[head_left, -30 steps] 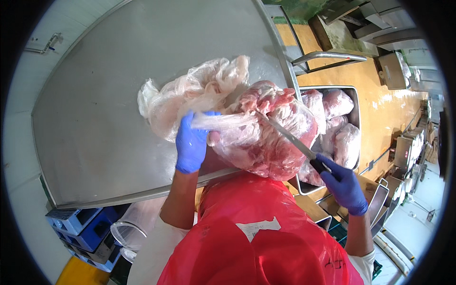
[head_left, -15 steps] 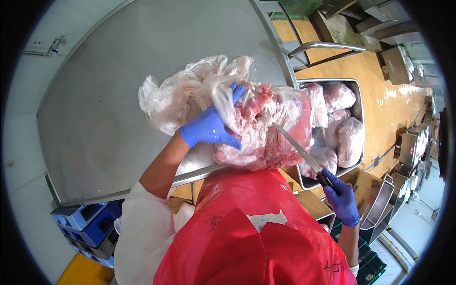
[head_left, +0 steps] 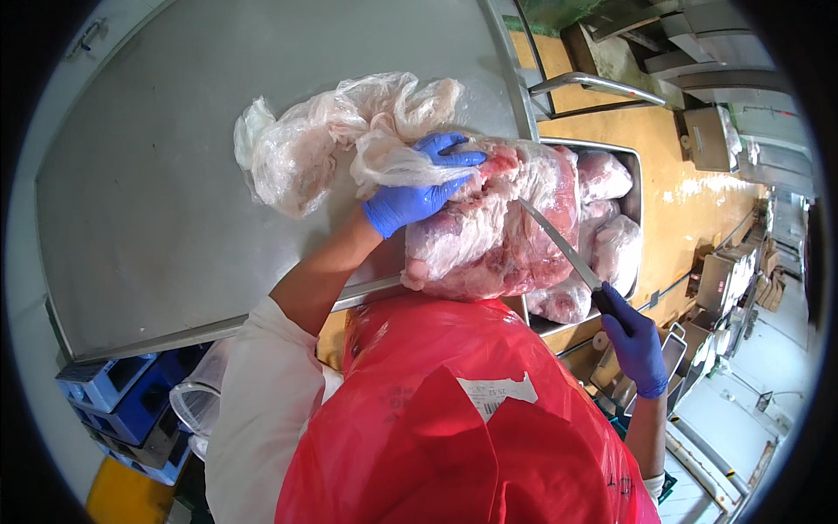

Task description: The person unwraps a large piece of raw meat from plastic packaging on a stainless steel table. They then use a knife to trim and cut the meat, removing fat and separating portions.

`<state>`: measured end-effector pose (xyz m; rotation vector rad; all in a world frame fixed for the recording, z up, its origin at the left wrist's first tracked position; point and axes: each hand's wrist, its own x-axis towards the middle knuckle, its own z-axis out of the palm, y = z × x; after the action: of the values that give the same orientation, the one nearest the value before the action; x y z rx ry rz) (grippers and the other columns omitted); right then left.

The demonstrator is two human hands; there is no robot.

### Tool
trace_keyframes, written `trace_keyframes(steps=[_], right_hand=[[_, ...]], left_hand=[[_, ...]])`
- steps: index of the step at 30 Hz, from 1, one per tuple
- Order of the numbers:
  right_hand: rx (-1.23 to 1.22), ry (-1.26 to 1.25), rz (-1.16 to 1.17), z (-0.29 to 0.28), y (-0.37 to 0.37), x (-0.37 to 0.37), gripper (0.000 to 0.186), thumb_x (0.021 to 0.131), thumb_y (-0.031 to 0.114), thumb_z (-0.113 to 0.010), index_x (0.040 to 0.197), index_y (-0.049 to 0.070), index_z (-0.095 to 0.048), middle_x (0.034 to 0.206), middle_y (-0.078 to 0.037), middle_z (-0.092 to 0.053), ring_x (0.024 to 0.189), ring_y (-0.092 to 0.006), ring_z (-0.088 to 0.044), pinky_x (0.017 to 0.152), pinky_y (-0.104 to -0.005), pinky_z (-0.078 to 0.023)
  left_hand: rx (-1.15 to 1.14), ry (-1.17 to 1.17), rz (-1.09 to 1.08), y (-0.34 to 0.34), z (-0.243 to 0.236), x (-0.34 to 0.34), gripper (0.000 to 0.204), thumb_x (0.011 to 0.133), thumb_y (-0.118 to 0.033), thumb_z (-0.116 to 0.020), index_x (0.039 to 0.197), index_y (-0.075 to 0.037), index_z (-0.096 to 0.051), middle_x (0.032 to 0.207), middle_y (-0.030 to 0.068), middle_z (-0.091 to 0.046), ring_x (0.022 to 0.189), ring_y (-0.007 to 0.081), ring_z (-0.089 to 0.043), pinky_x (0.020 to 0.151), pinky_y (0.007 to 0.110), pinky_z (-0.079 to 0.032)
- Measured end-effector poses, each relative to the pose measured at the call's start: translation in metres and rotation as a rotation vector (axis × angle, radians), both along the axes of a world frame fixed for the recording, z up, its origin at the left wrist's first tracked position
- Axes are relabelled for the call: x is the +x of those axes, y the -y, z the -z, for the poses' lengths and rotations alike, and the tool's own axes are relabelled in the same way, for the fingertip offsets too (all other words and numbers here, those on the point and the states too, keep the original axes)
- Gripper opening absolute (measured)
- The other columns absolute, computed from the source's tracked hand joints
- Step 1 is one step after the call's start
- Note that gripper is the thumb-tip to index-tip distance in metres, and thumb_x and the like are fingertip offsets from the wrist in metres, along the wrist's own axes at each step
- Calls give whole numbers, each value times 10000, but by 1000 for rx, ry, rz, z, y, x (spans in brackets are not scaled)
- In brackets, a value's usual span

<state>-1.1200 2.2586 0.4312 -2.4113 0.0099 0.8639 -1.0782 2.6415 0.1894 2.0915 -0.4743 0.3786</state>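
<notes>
A large piece of raw pink meat (head_left: 532, 240) with white fat lies at the right edge of the steel table. My left hand (head_left: 415, 188), in a blue glove, pinches clear plastic wrap (head_left: 384, 160) at the meat's far left side, fingertips against the meat. Crumpled wrap trails from there to the left over the table. In my right hand (head_left: 635, 345), also gloved in blue, is a knife (head_left: 567, 249) held by its black handle. Its blade points far and left, with the tip at the meat's upper surface; whether it touches I cannot tell.
Beyond the table's right edge stands a steel tub (head_left: 640, 223) of wrapped meat pieces. The steel table (head_left: 175, 175) stretches away to the left. A metal rail (head_left: 602, 83) is at the far right. Blue pallets (head_left: 131, 393) are stacked at the near left, beside a clear plastic bin (head_left: 199, 397).
My left hand has moved away from me along the meat, bunching the wrap with it. More of the meat's near left side shows. The knife stays over the meat. The view has shifted slightly.
</notes>
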Motion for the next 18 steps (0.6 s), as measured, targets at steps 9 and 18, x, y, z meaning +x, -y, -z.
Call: trace_keyframes(steps=[9, 18], right_hand=[[-266, 229, -310, -55, -41, 1, 533, 920, 102, -728, 1441, 135, -617, 832, -113, -704, 687, -179, -691, 684, -322, -542], [-356, 289, -490, -81, -84, 32, 463, 937, 154, -710, 1396, 155, -648, 898, -208, -731, 796, -344, -741, 726, -382, -567]], left_hand=[[-415, -546, -310, 4, 52, 17, 415, 1075, -370, -558, 1137, -1, -738, 985, 227, -746, 926, 373, -723, 823, 430, -557], [-496, -707, -272, -17, 8, -18, 485, 1027, -323, -653, 1376, 12, -633, 1259, 117, -715, 1149, 173, -637, 1018, 328, -494]])
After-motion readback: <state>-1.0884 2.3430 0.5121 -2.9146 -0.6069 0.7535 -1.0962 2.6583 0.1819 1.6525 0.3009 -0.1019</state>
